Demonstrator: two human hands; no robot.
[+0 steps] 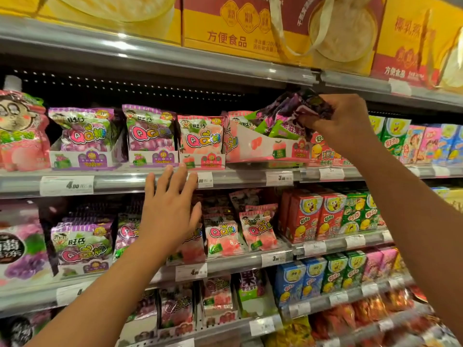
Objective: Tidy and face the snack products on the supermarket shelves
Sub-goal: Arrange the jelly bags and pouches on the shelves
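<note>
The right hand (343,118) pinches a crinkly purple packet (298,106), possibly several, above a slanted cardboard tray (263,149), while the left hand (170,209) hovers flat-fingered, empty.

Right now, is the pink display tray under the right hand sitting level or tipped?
Tipped. The pink display tray slants, its left end raised against the peach packs, while the right hand holds purple packets above it.

We note grey metal shelves (140,50) in tiers, price tags (66,185) clipped along their rails, a dark perforated back panel (130,92), and glare on the rails.
</note>
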